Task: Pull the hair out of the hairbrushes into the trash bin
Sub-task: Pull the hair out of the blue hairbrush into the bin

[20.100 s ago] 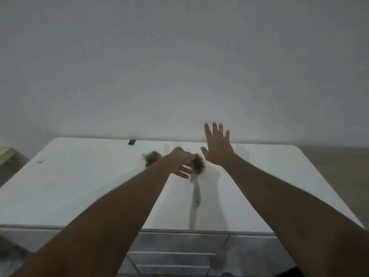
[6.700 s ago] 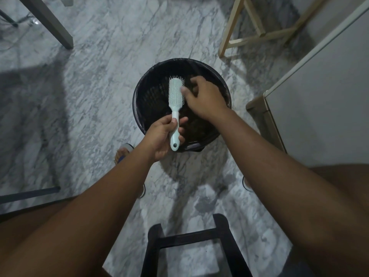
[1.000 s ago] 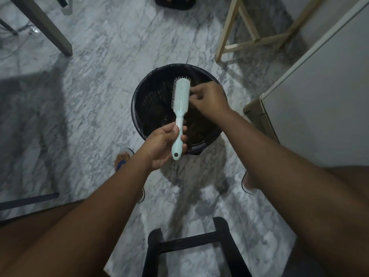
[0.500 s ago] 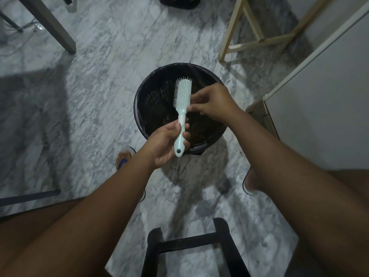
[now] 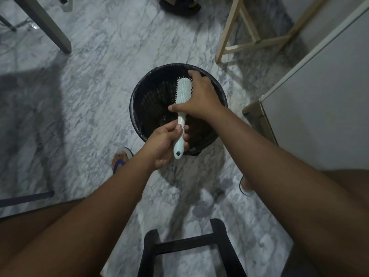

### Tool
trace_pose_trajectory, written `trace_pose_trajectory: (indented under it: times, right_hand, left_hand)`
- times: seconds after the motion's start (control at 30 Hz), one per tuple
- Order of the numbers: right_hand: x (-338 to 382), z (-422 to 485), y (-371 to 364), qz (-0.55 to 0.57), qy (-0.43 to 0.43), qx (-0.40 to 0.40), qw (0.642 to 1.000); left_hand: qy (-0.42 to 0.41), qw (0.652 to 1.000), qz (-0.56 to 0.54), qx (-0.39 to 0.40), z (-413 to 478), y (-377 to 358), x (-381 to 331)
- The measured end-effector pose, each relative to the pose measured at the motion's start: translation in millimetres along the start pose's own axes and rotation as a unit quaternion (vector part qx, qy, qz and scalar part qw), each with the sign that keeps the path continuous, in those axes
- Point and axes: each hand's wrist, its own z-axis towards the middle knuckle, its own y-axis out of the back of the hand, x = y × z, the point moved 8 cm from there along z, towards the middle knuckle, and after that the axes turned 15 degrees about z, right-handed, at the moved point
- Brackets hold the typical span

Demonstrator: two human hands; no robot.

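The left grip is wrapped tight around the handle of the pale hairbrush, holding it over the trash bin directly beneath. The right grip spreads wide across the bristles; pinch low at the bristle roots and drag outward, keeping the head centred above the bin.

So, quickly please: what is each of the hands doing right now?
Left hand: closed around the hairbrush handle, above the trash bin.
Right hand: spread open over the brush head, touching it.
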Motion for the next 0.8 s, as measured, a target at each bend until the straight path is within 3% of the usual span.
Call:
trace_pose_trajectory:
  times: [0.23,0.53,0.67,0.8]
  right_hand:
    - [4,13,11,-0.009,-0.022,-0.04,0.999]
    - [-16,12,27,0.157,-0.059,-0.13,0.977]
    - [-14,7,24,0.234,-0.064,-0.083,0.966]
    - [-10,1,17,0.348,-0.066,0.001,0.935]
  left_hand:
    - [0.004,0.999,0.036,0.001,-1,1,-9]
    - [0.029,0.999,-0.037,0.014,-8,4,6]
    - [0.026,0.993,-0.097,0.059,-12,1,5]
    - [0.033,0.994,-0.071,0.07,-12,5,4]
